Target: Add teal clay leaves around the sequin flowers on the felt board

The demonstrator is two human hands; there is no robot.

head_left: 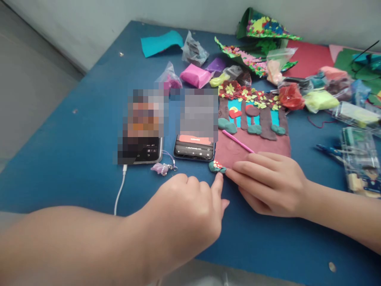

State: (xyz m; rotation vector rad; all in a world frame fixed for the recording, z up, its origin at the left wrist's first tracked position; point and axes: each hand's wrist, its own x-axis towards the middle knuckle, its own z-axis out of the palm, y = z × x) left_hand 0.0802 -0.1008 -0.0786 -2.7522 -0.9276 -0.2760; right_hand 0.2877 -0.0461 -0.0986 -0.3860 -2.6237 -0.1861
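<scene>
A clay picture lies on the table, with brown trunks, blue gaps, yellow and red blossoms and a reddish-brown lower part. At its lower left corner sits a green clay piece with red and white dots. My left hand presses its stretched index fingertip against this green clay; the thumb stands apart and the other fingers are curled. Long fingers of my right hand reach the same corner from the right. A thin pink stick-like clay tool slants over the picture into my right hand, its lower end hidden by the fingers.
Left of the picture lie two phones, one on a white cable, and a purple charm. Bagged clay, a blue sheet and decorated green pieces line the back. A clear case and pens lie right.
</scene>
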